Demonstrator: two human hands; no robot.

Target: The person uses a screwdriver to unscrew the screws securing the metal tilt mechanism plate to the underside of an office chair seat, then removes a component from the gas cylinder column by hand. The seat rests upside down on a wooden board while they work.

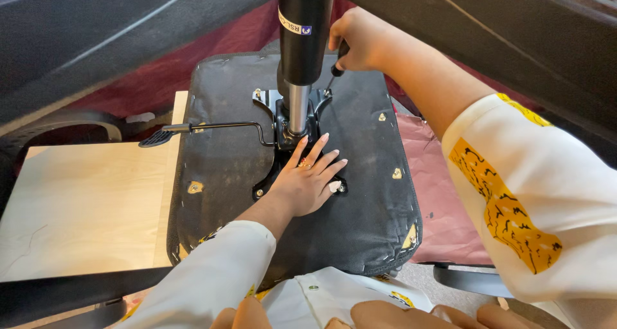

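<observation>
Head view: seat underside [360, 194] overhangs desk [83, 207]. Left hand [307, 178] lies flat, fingers spread, on mounting plate [283, 155]; right hand [360, 41] fingers clenched round screwdriver [335, 68] beside gas cylinder [301, 39].

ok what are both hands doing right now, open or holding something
Left hand: open, pressed flat on the black metal plate under the upturned seat.
Right hand: closed around a screwdriver.

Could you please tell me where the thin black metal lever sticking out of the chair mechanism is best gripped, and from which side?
Judging by its shape, grip the thin black metal lever at its flat ribbed paddle end, coming from the pale wooden board side. That end juts free past the upturned black seat base, while the cranked inner end is crowded by the left hand and the chrome column.
</observation>
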